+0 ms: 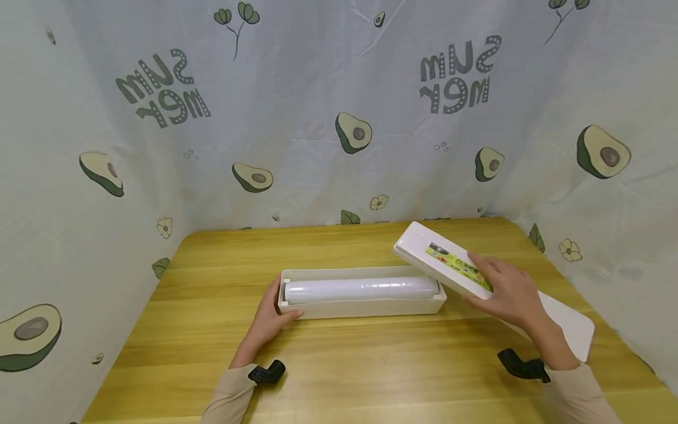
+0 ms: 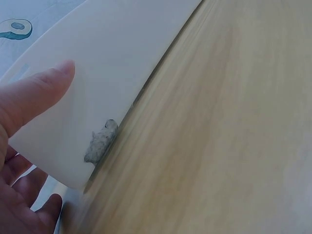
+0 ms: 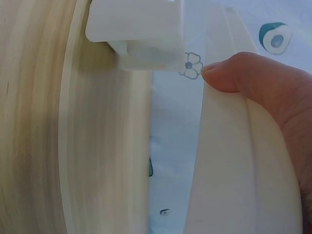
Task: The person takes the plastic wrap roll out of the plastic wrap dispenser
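Note:
A long white open-topped cling film box (image 1: 365, 308) lies crosswise on the table, with a roll of cling film (image 1: 360, 290) inside. My left hand (image 1: 268, 313) grips its left end; in the left wrist view the thumb lies on the box's front wall (image 2: 112, 63) and the other fingers are around the end. My right hand (image 1: 508, 291) holds the box's long white lid (image 1: 418, 242), which is raised and slanted at the right. The lid's far left end is above the box's right end. In the right wrist view the thumb presses along the lid's side (image 3: 222, 161).
A yellow-green label (image 1: 458, 266) is on the lid. The wooden table (image 1: 339, 365) has a fabric curtain (image 1: 318, 176) with avocado prints behind it and at both sides. A crumpled grey patch (image 2: 101, 142) shows low on the box wall.

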`<state>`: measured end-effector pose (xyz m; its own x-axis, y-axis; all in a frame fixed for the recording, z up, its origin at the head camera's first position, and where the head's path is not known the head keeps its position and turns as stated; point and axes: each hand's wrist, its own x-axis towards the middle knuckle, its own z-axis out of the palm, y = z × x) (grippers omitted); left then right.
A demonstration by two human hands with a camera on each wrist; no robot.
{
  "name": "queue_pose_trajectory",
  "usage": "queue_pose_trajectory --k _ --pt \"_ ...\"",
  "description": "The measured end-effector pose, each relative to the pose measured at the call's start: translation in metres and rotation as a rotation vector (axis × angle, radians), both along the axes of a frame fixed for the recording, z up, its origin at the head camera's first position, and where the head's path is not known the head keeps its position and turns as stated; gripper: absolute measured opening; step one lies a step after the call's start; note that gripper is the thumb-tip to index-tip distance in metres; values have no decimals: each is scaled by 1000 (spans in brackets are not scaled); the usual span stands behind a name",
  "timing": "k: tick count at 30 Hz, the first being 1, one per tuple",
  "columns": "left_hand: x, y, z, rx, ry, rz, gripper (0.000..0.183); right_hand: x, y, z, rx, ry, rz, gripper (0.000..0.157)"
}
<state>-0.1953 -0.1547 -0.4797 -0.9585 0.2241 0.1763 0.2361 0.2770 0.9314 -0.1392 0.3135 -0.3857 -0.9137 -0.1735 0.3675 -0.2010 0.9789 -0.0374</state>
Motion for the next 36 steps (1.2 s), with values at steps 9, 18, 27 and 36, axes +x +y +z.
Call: queue_pose_trajectory --k 9,18,27,36 --pt "1 1 -1 2 -2 -10 96 5 6 -1 -10 6 -16 98" --pt "2 3 -1 -11 9 0 97 6 14 -2 -27 -23 -51 97" --pt "6 5 1 -31 -9 23 96 6 20 -3 -22 -34 -83 96" --pt "20 10 32 -43 -25 17 94 4 26 -4 -29 -51 -93 97"
